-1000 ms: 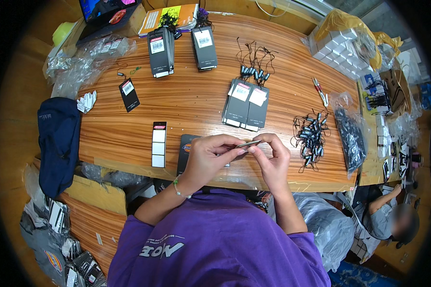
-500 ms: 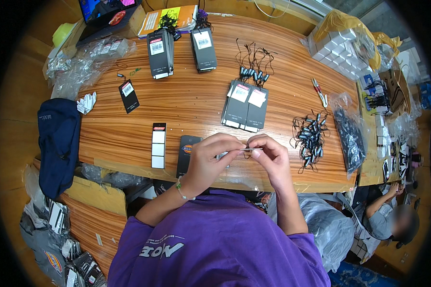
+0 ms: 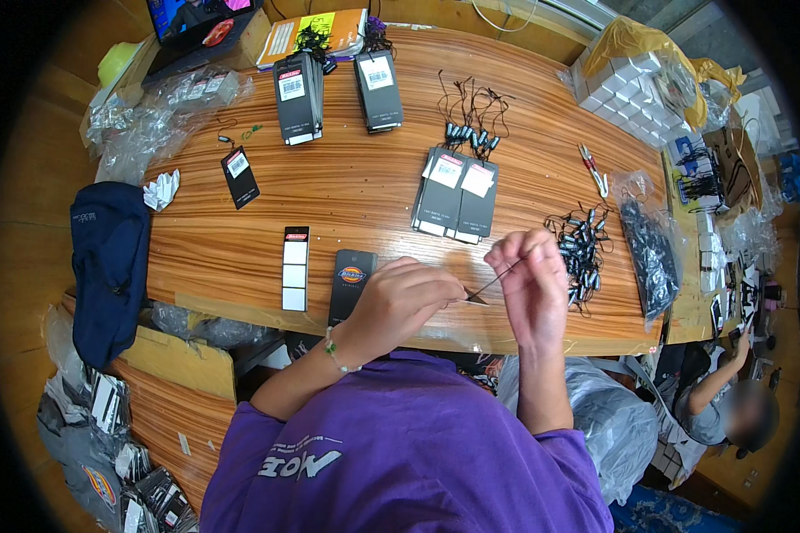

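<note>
Over the table's (image 3: 347,191) near edge, I see the left hand (image 3: 407,296) closed on a tag (image 3: 477,300), the right hand (image 3: 538,274) pinching a dark cord (image 3: 494,281); strung tags (image 3: 443,200) sit done, loose cords (image 3: 588,266) seem left.

on the wood-grained table (image 3: 213,235), dark hang tags (image 3: 440,202) are stacked. black cords (image 3: 587,253) are heaped at the right, beside a filled clear bag (image 3: 646,258); a red-and-silver hand tool (image 3: 593,168) is laid farther back. a white-panelled strip (image 3: 295,275) is placed near the front edge.
</note>
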`<action>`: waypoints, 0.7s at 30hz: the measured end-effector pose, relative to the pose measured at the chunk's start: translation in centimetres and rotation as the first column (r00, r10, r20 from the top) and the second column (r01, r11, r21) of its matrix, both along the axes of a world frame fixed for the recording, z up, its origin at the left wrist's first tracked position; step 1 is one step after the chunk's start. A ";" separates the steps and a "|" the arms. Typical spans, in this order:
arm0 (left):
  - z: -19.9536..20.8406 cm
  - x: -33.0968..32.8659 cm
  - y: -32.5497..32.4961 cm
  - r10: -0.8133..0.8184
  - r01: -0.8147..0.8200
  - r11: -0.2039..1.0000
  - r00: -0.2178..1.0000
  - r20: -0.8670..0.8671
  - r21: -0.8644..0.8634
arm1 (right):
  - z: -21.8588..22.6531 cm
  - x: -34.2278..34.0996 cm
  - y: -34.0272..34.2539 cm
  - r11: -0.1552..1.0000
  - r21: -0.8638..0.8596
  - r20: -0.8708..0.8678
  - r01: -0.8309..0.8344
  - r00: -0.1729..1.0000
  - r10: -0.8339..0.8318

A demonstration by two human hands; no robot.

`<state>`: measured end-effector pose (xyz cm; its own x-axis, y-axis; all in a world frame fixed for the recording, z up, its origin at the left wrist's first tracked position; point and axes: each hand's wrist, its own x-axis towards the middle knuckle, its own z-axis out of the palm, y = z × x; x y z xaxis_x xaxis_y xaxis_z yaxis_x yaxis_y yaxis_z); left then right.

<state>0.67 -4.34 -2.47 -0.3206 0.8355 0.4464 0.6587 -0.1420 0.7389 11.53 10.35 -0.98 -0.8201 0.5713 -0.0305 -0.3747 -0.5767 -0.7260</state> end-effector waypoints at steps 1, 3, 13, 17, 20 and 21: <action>-0.3 0.3 0.0 0.028 -0.027 0.999 0.999 0.045 -0.026 | -0.3 0.1 0.5 1.000 -0.006 -0.078 0.003 0.997 -0.004; -0.7 0.9 -0.3 0.097 -0.086 0.992 0.987 0.132 -0.087 | 0.2 0.4 0.8 0.998 -0.012 -0.169 -0.059 0.984 0.056; -0.3 -10.4 -8.7 0.402 -0.360 0.829 0.915 0.010 -0.428 | 0.1 3.8 0.5 0.948 0.183 0.013 -0.261 0.965 0.263; -2.9 -11.8 -12.0 0.460 -0.427 0.770 0.886 -0.051 -0.474 | -0.1 4.3 1.3 0.958 0.161 0.079 -0.236 0.971 0.226; -4.2 -12.4 -12.2 0.426 -0.369 0.791 0.905 0.005 -0.487 | 0.0 4.7 1.7 0.957 0.187 0.149 -0.221 0.970 0.195; -4.0 -12.3 -12.1 0.442 -0.379 0.795 0.897 0.023 -0.474 | 0.0 4.8 1.8 0.959 0.195 0.187 -0.205 0.968 0.169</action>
<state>-11.59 -16.40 -6.43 -0.7061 0.7080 -0.0106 0.4761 0.4858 0.7330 16.31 12.11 -0.95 -0.9065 0.4162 -0.0715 -0.1377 -0.4513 -0.8817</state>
